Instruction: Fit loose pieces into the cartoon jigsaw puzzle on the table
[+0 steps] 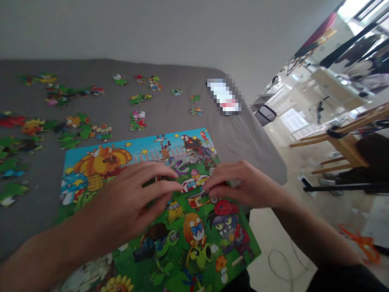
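Observation:
A cartoon picture board (179, 211) with printed plants and zombies lies in front of me, its front part reaching past the grey surface's edge. My left hand (136, 194) is over the middle of the board, fingers apart and slightly bent, tips beside a printed ice cream cart. Opposite it, my right hand (235, 182) has thumb and forefinger together at the cart's right side. Whatever lies between those fingertips, if anything, is too small to make out. Under my left hand, part of the picture is hidden.
Loose and joined puzzle pieces (73, 91) are spread over the grey covered surface (170, 115), mostly at the left. A phone (223, 95) with a blurred-out screen rests near the right edge. Wooden chair legs (343, 150) and a cable (281, 265) are on the floor side.

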A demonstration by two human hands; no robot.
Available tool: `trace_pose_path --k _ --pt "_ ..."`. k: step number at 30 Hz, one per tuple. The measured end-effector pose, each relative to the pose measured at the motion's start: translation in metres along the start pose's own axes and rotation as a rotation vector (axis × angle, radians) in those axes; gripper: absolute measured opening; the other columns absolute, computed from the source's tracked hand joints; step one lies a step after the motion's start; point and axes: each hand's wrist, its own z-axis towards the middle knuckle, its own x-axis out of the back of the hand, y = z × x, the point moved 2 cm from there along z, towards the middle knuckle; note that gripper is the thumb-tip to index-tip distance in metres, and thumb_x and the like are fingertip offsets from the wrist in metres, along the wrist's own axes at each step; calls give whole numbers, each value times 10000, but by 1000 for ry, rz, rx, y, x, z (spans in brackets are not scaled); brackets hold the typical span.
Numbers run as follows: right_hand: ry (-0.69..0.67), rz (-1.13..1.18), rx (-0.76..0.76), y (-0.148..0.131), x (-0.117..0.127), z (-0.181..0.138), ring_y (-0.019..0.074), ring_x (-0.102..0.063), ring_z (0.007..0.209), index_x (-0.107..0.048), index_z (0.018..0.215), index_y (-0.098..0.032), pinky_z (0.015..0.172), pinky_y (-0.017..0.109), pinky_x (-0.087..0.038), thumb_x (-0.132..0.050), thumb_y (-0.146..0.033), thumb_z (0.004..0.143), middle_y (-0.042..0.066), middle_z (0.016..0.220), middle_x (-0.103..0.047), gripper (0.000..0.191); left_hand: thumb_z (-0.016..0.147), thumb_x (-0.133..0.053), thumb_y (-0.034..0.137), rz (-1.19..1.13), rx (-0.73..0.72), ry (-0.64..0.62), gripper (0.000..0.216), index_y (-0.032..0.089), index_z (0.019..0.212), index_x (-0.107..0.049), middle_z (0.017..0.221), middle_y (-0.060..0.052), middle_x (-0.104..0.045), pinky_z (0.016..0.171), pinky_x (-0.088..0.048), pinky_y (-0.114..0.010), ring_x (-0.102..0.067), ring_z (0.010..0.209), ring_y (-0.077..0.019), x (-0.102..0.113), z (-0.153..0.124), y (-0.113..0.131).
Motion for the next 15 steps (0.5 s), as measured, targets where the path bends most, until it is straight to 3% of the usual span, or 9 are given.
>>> trace_pose_path --k 2,6,15 --pt "77 -16 -90 -9 -12 -36 119 -692 836 -767 1098 -202 773 247 -534 -697 -219 994 25 928 -765 126 1043 -493 177 45 -112 -40 251 286 1146 -694 1217 -18 -712 1000 -501 -414 -635 1183 -244 -6 -5 6" --pt "178 -32 -229 -22 -36 -87 135 -688 882 -766 1124 -245 771 252 -545 -710 -176 976 22 951 -770 172 1058 -463 199 106 -178 -52 256 268 1121 -701 1251 -40 -722 986 -484 -451 -614 1210 -281 -14 -11 14" --pt "254 -100 -407 -41 -57 -114 150 -661 716 -774 1065 -240 607 271 -519 -713 -278 976 29 834 -749 114 1010 -535 203 141 -218 -20 212 263 1077 -727 1263 -56 -726 1005 -464 -446 -620 1177 -283 -23 -17 13"
